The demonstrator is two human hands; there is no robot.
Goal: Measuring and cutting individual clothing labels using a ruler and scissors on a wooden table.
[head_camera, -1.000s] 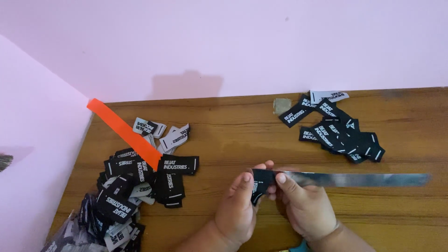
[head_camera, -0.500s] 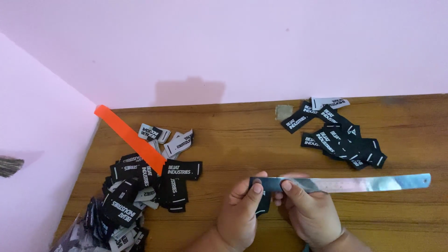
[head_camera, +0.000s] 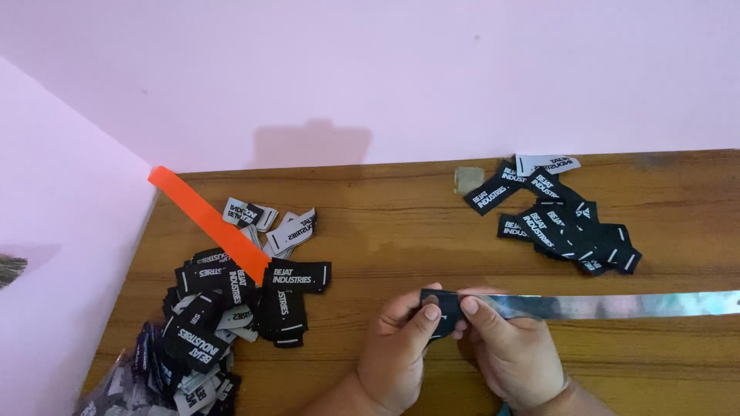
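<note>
From the head view, we hold a black label (head_camera: 441, 312) between both hands near the front edge of the table (head_camera: 401, 208), about midway along it. Our left hand (head_camera: 401, 358) pinches the label's left part, thumb and fingers closed on it. Our right hand (head_camera: 509, 356) grips it from the right, fingers closed narrow on the label where it meets the end of a steel ruler (head_camera: 609, 305). The ruler lies flat, running from our fingers out to the table's right edge, parallel to the front edge.

Toward the left edge lies a big heap of labels (head_camera: 231, 308), black and grey, spreading down to the front left corner. An orange strip (head_camera: 206, 222) slants from the back left corner onto that heap. Near the back edge on the right sits a smaller pile (head_camera: 559, 216), well apart from our hands.
</note>
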